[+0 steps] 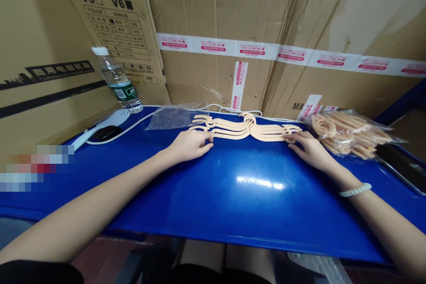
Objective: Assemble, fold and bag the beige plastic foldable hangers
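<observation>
Both forearms reach over the near edge of the blue bench (233,195), a glossy, smooth sheet with a lamp glare at its middle. Pale bead bracelet (355,190) on the right wrist.

Left hand (191,144): fingers loosely curled, close together, tips resting on the left ends of the hangers (246,128); no grip around them. Right hand (309,148): fingers straighter, laid flat against the right ends, likewise not clamped.

Hangers: cream plastic, thin, with notched shoulders and small curled hooks bunched mid-row. They lie flat and overlapping, towards the back of the bench, between the two hands.

Progress, as I judge it: this one batch is out and spread. A crumpled clear bag (169,117) lies slack just behind it on the left. A second clear bag of hangers (346,135) sits full just to the right, untouched.

Behind: creased cardboard boxes (216,9) with red-and-white tape. Far left: a water bottle (118,82) and a white power strip (106,124).
</observation>
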Available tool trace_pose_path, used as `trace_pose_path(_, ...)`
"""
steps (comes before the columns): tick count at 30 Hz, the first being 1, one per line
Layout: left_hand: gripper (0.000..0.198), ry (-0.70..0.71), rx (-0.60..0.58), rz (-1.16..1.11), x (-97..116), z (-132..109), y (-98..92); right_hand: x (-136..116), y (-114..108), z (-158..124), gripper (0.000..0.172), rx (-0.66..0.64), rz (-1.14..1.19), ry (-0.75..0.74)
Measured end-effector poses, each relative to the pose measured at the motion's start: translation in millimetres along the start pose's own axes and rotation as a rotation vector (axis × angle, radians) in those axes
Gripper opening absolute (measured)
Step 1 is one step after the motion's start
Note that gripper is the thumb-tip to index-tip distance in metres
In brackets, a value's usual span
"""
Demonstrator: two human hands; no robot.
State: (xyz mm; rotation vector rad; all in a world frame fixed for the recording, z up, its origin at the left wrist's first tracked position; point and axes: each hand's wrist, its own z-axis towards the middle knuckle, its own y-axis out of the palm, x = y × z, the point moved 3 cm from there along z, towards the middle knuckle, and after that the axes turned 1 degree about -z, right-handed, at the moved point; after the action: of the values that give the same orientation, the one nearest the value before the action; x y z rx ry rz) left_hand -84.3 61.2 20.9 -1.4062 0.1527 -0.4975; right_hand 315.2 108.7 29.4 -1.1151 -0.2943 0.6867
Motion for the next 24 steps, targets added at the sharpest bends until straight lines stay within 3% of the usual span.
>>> trace_pose_path(6,0.023,0.037,0.054,-0.059,8,-3,1.0,-1,2,0,0.032,0.004,-0.019,0.016)
trace_pose_path(13,0.023,-0.021,0.091,-0.201,6,-1,5.5,-6,0,1,0.024,0.033,0.012,0.012)
trace_pose_path(19,0.022,-0.053,0.185,-0.454,4,1,7.3,-8,-1,2,0.016,0.031,0.031,-0.006)
trace_pose_path(24,0.026,-0.092,0.157,-0.764,9,0,8.3,-14,-11,2,0.011,-0.028,0.087,-0.013)
